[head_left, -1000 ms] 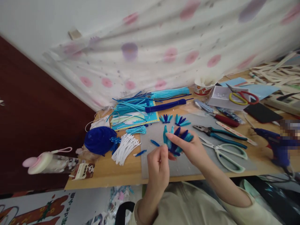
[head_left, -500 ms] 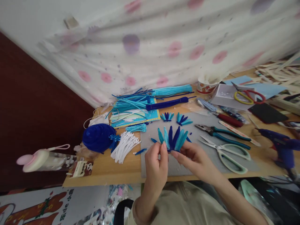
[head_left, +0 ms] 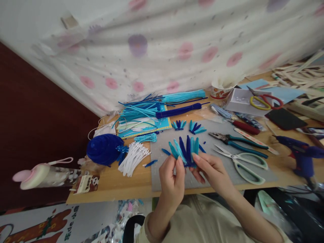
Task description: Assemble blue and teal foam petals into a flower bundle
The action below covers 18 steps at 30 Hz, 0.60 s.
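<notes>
A fan of blue and turquoise chenille petals [head_left: 186, 150] stands upright over the grey felt mat [head_left: 222, 175]. My left hand [head_left: 172, 175] pinches its lower left side with thumb and fingers. My right hand [head_left: 211, 170] grips its base from the right, one fingertip pressed on the front. Two smaller petal fans [head_left: 179, 125] [head_left: 196, 127] lie at the far edge of the mat. Loose petal pieces [head_left: 151, 163] lie left of my hands.
Pliers [head_left: 236, 140] and pale green scissors [head_left: 243, 162] lie on the mat to the right, a purple glue gun [head_left: 300, 153] beyond them. A blue chenille coil [head_left: 103, 149], white stamens [head_left: 133, 157] and chenille stem bundles [head_left: 162, 106] sit left and behind. A spotted curtain hangs behind the wooden table [head_left: 113, 184].
My right hand turned the petal bundle from lying in its palm to standing as a spread fan. Both hands now pinch it at the base, the left having closed in on it.
</notes>
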{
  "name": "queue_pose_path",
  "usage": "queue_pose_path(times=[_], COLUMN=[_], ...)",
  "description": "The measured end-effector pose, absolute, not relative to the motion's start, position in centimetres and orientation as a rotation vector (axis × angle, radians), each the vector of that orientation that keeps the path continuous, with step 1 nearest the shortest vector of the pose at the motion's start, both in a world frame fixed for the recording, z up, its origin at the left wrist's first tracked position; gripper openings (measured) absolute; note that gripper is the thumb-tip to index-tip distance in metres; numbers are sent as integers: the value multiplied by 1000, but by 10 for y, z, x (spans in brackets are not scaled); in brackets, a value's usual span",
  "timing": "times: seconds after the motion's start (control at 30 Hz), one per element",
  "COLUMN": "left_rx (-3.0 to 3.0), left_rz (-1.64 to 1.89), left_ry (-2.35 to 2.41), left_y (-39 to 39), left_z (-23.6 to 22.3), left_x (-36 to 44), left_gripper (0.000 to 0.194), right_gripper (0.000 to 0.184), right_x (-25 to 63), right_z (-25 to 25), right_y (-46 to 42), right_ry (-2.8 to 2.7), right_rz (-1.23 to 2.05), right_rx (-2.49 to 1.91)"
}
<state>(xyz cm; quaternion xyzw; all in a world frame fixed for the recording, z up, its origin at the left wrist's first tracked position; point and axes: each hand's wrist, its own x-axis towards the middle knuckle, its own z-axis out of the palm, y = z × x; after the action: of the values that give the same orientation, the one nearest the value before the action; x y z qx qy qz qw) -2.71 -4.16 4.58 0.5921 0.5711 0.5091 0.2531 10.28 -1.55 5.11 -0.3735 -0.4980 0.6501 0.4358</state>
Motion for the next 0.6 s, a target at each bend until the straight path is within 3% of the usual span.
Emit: queue_pose_path(times=[0.13, 0.33, 0.6], left_rx=[1584, 1614, 804], left_rz=[1387, 1168, 1339], left_ry=[1493, 1305, 1156], left_y=[-40, -38, -39], left_z=[47, 48, 33], left_x=[-30, -38, -26], left_gripper=[36, 44, 31], right_gripper=[58, 36, 27], right_x=[108, 115, 105], right_z=[45, 50, 55], right_y=[-7, 11, 7], right_ry=[-1219, -1188, -1209], right_rz=[1584, 1408, 1105], right_rx=[-973, -1065, -1104])
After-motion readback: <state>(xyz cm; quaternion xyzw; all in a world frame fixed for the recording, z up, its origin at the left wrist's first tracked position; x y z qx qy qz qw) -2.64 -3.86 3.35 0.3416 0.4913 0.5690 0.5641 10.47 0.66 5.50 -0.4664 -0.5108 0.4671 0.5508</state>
